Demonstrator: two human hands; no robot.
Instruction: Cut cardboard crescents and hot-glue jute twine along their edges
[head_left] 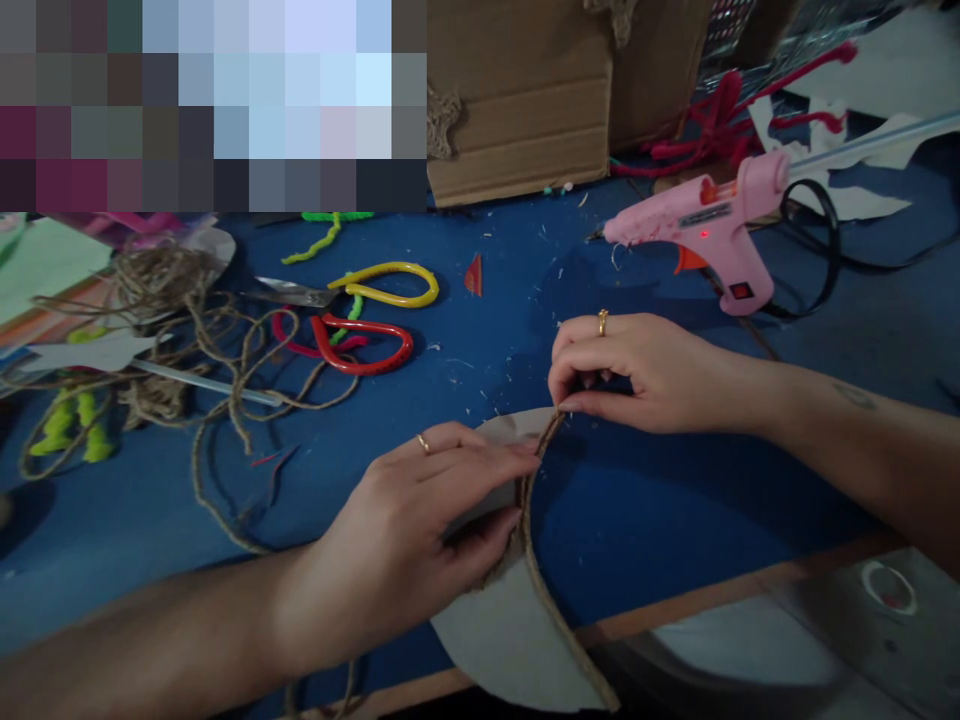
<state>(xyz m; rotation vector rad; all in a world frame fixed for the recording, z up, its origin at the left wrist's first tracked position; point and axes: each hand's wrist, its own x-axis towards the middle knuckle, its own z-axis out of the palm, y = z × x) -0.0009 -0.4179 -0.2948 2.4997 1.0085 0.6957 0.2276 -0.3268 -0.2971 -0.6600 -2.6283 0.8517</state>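
Cardboard disc [502, 620]: left hand [420, 530] spread flat on top, apparently steadying it; right hand [637, 375] pinching twine [544, 445] against its rim; glue gun [712, 225] beyond.

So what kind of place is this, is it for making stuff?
Probably a craft table. A pink hot glue gun, scissors and a tangle of jute twine lie on the blue tabletop. The right hand pinches a twine strand onto a cardboard disc.
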